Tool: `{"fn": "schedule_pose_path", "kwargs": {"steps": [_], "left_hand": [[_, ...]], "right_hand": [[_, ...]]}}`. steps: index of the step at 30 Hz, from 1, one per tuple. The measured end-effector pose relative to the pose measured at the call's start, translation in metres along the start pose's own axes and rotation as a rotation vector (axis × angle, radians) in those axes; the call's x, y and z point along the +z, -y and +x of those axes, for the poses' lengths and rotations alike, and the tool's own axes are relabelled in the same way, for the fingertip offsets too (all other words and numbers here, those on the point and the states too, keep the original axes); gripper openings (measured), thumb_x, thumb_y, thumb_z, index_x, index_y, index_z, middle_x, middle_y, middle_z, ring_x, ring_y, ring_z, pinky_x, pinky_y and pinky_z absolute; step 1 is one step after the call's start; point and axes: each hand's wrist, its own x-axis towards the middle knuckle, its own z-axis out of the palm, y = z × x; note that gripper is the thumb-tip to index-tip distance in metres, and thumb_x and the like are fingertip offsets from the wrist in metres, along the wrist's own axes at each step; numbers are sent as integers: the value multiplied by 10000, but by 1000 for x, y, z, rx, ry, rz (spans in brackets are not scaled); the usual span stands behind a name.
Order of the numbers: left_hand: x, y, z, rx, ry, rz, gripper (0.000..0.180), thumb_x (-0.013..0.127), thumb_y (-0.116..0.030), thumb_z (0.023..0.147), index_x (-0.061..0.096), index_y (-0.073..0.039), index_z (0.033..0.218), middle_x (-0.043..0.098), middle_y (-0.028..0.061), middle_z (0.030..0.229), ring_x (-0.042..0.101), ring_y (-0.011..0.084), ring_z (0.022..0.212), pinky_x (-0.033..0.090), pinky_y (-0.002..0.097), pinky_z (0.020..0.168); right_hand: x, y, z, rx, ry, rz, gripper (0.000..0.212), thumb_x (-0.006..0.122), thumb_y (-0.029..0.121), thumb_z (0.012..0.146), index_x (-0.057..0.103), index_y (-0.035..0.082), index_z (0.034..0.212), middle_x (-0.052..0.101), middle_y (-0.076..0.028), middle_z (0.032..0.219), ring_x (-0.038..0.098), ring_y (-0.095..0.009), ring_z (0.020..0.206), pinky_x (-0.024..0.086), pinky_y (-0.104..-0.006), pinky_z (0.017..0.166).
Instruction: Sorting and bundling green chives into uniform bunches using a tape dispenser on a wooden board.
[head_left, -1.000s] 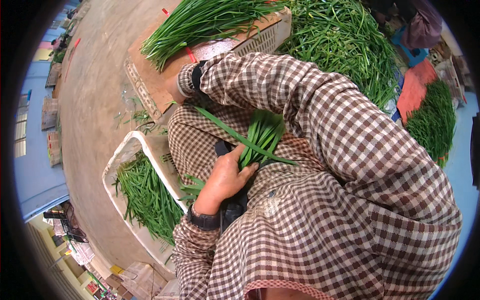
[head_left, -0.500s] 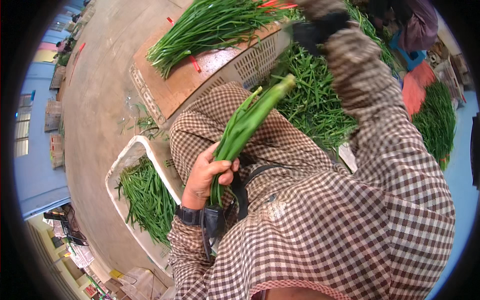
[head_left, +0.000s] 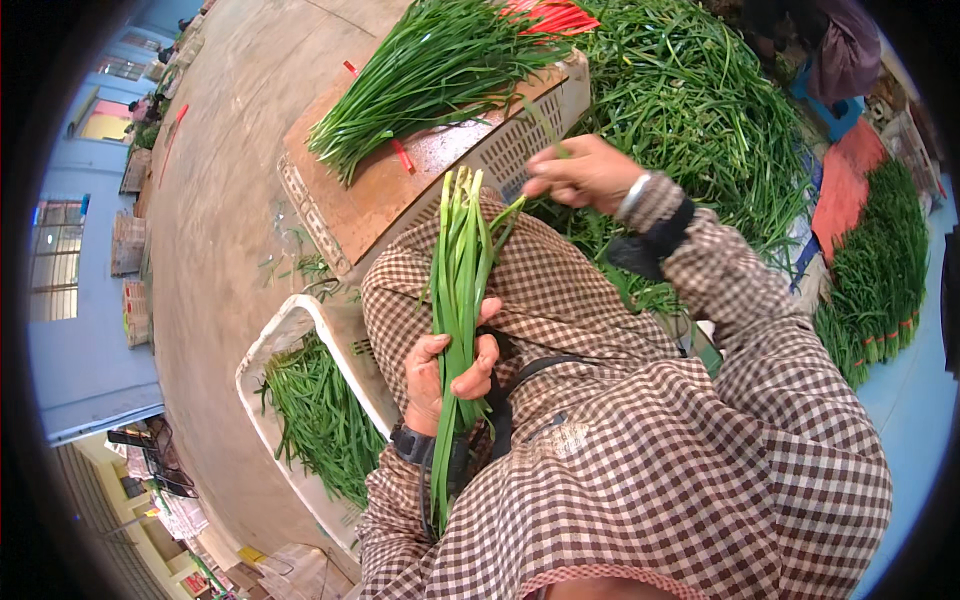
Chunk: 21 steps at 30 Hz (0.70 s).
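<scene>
My left hand [head_left: 450, 370] is closed round a small bunch of garlic chives [head_left: 460, 290] over my lap. Its pale cut ends point up and away from me, and the leaves trail down along my wrist. To the right of those ends my right hand [head_left: 585, 178] is closed in a pinch. A thin, blurred chive leaf [head_left: 543, 118] sticks up from its fingers. One stalk leans out of the bunch toward this hand, its tip close to the fingertips; I cannot tell whether they touch.
Trimmed chives [head_left: 430, 80] and red ties [head_left: 550, 16] lie on a brown board [head_left: 330, 215] over a crate. A big loose heap of chives [head_left: 690, 120] is at right. Cut leaves fill a white basket [head_left: 255, 350] at left. Tied bundles [head_left: 880, 260] and another person [head_left: 845, 50] are far right.
My right hand has come down and left from the heap toward the bunch. The bunch in my left hand has turned more upright, its ends now spread.
</scene>
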Motion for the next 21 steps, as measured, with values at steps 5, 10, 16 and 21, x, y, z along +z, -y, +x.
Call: {"fn": "schedule_pose_path", "kwargs": {"steps": [5,10,16,21], "left_hand": [[-2,2,3,-69,61,59,649,430,-255,886,200,56,1407,564,240,933,420,87,413,335,218,400],[2,4,-4,37,-184,382,505,552,-172,875,368,64,1282,577,166,881,422,62,440,320,194,412],[-5,7,3,118,-426,498,297,536,-34,858,482,15,1146,578,151,870,505,131,510,413,246,451],[-4,8,8,107,-444,556,287,483,-66,877,477,25,1149,581,166,885,522,155,528,427,259,461]], "right_hand": [[41,-22,45,90,67,-109,205,645,189,861,599,-3,916,616,-38,721,500,-44,461,351,-158,372],[43,1,16,-56,70,-89,123,622,73,848,580,-1,937,610,-33,692,514,-55,465,360,-164,369],[19,9,20,-60,-9,-172,88,619,71,850,602,-13,870,667,-80,751,524,-53,468,395,-169,390],[-9,25,28,-167,-154,-491,180,615,99,848,615,-52,946,641,-91,748,542,-71,499,457,-189,436]]}}
